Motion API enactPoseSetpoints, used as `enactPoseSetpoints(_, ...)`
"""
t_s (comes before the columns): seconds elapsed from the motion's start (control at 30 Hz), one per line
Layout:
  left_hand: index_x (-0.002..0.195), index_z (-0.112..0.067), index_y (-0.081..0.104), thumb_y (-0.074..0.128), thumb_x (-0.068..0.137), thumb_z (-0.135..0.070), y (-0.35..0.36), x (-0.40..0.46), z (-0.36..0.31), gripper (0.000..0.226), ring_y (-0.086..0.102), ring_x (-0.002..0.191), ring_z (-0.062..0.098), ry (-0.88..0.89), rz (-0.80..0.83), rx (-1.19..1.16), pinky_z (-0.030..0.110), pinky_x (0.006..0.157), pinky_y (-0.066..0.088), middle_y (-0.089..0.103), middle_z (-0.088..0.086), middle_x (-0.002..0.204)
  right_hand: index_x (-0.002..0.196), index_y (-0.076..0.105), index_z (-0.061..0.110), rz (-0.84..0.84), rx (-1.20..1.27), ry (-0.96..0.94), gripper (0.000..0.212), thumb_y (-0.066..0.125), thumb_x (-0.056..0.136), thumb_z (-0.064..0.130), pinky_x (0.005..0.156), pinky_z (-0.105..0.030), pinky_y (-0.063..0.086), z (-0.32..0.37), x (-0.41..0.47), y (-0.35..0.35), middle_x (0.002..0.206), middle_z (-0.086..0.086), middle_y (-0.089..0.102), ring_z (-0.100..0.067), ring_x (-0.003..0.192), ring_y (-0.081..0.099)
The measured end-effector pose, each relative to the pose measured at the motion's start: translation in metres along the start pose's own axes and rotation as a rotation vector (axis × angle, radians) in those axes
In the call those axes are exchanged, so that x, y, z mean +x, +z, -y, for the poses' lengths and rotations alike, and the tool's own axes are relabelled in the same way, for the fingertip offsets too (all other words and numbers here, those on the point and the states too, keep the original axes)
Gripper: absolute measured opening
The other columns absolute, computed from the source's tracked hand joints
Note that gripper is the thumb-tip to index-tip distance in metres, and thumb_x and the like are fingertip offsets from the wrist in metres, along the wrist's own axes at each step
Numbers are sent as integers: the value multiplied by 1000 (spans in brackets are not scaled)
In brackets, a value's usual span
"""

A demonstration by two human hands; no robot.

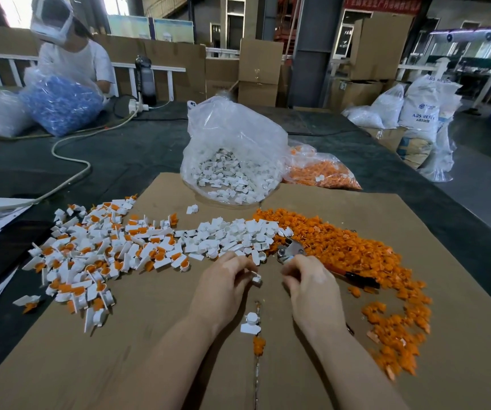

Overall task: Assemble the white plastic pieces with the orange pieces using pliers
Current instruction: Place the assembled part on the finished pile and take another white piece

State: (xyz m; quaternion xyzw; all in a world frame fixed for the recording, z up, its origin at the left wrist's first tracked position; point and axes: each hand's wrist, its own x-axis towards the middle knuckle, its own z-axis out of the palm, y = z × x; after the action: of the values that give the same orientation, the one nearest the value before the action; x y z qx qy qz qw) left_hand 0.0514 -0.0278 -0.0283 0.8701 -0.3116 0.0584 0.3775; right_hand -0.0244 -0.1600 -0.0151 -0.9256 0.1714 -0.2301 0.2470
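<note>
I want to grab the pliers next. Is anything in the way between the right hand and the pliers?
Nothing visible blocks them. The right hand is right beside the pliers, whose metal head shows just above its fingers, on the edge of the orange pieces. The handles run out behind the hand. The left hand holds a white piece.

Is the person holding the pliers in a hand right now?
No. The pliers lie on the orange pieces behind the right hand, while the left hand pinches a small white piece.
</note>
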Motion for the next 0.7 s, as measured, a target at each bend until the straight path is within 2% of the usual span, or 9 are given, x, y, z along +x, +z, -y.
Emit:
enactPoseSetpoints(0.1,98,-20,68,58,90,-18,-1,-1,-1,13,48,83,0,-29,-12,-66,-4,70,31,61,-12,93,96,66,12,-38,43,-18,13,58,89,6,69,-16,32,5,-6,10,94,2,62,-11,85,52)
enactPoseSetpoints(0.2,98,-21,70,59,89,-24,-2,-2,-1,14,52,80,-6,-56,-14,-140,-4,71,32,64,-15,90,113,65,11,-69,55,-57,26,58,89,5,80,-17,40,9,-10,16,103,-1,64,-15,96,58)
enactPoseSetpoints(0.33,102,-23,70,63,87,-25,-1,-1,1,16,50,78,-13,-89,-11,-163,-5,70,32,61,-18,88,104,69,11,-80,99,-71,19,58,90,6,74,-3,34,8,-11,16,97,0,62,-7,85,54)
enactPoseSetpoints(0.47,113,-27,65,62,88,-26,0,0,3,25,48,79,-6,-102,6,-120,-3,71,33,58,-15,90,97,69,13,-96,189,-60,14,62,88,6,73,1,34,7,-12,14,90,6,64,0,79,50)
enactPoseSetpoints(0.53,107,-27,67,61,89,-28,0,0,4,19,46,78,-8,-109,15,-120,-2,71,32,58,-15,90,94,69,15,-90,238,-39,10,64,86,9,70,-1,38,7,-13,14,84,10,63,2,75,53)
enactPoseSetpoints(0.6,92,-34,64,61,88,-28,-1,0,3,8,48,76,-6,-146,17,-160,1,66,34,56,-20,82,91,69,15,-75,274,-21,7,66,85,12,68,-6,43,6,-13,15,79,11,63,2,74,56)
enactPoseSetpoints(0.7,76,-38,54,61,87,-26,-1,0,3,18,52,70,2,-187,15,-231,9,58,36,59,-13,73,89,69,14,-66,268,-13,5,68,84,17,67,-18,49,5,-14,16,75,9,64,-3,72,60)
